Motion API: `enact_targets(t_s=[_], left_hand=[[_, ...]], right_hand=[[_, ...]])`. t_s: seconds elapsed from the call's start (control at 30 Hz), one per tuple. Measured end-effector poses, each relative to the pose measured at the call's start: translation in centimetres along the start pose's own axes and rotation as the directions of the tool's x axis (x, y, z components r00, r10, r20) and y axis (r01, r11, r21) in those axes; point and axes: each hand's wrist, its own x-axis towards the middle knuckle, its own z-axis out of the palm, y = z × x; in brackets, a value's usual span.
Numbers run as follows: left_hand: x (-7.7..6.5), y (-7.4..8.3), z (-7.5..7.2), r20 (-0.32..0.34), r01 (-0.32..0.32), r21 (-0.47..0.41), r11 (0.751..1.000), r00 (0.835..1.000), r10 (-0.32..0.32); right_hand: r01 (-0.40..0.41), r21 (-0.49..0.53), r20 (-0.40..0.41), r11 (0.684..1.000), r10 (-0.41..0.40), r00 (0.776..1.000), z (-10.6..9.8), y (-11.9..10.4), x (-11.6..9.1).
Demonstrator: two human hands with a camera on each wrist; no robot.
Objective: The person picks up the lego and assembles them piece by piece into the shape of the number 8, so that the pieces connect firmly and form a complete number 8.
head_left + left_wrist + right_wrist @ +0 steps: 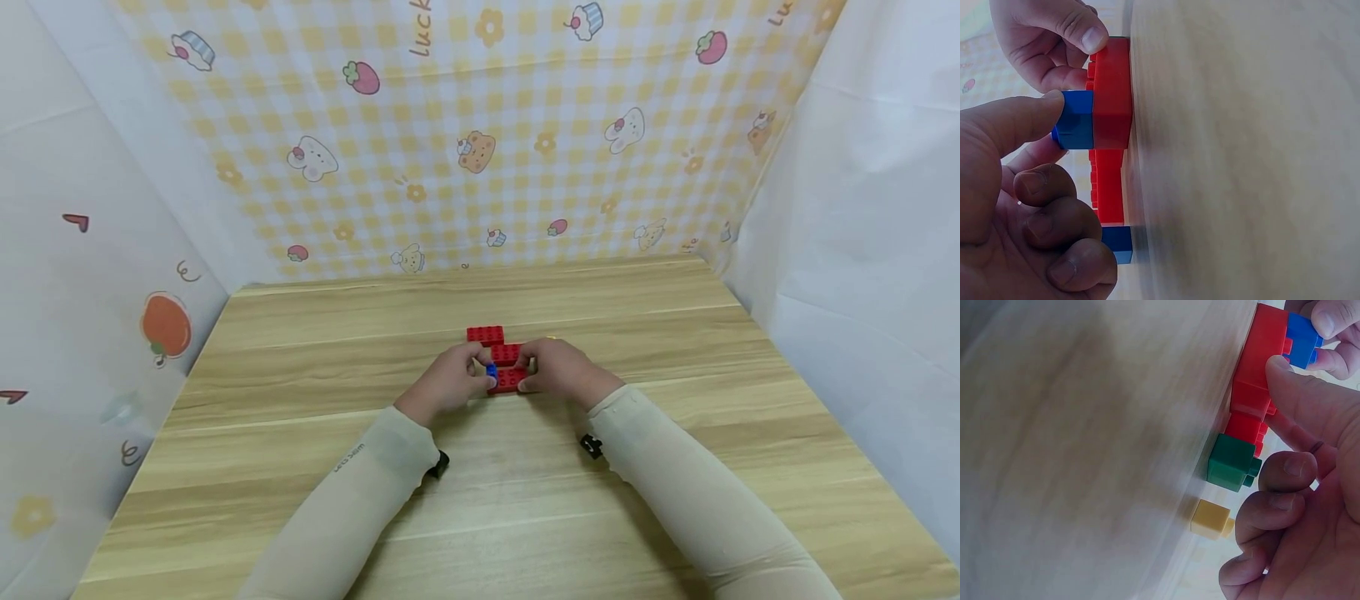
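A person's 2 bare hands meet over plastic building bricks on a pale wood-grain table (510, 500). The left hand (447, 379) pinches a small blue plastic block (1077, 120) between thumb and finger, its other 3 fingers curled inward. The block sits on the left end of the nearest rectangular red studded plastic brick (512, 381), touching its top. The right hand (561, 368) pinches that same red brick near its right end, thumb on the near side.

Just beyond lies a 2nd red brick (505, 353); farther back and offset to the left is a 3rd red brick (485, 335). The right wrist view shows a green plastic block (1233, 462) and a smaller yellow plastic block (1211, 519) near the right hand. In the left wrist view, another blue block (1120, 242) is partly hidden by the left hand's fingers.

Cream sleeves (367, 483) cover both forearms. Behind the table hangs a yellow-and-white checked cloth (420, 150) printed with cartoon animals, strawberries and cupcakes.
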Motion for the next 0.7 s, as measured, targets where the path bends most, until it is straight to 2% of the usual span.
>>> enact_targets(t_s=[0.7], left_hand=[[-0.07,-0.06,-0.06,-0.003,-0.022,0.001,1.0,1.0,0.022]], right_hand=[[-0.011,0.004,0.01,1.0,0.011,1.0,-0.01,-0.19,-0.11]])
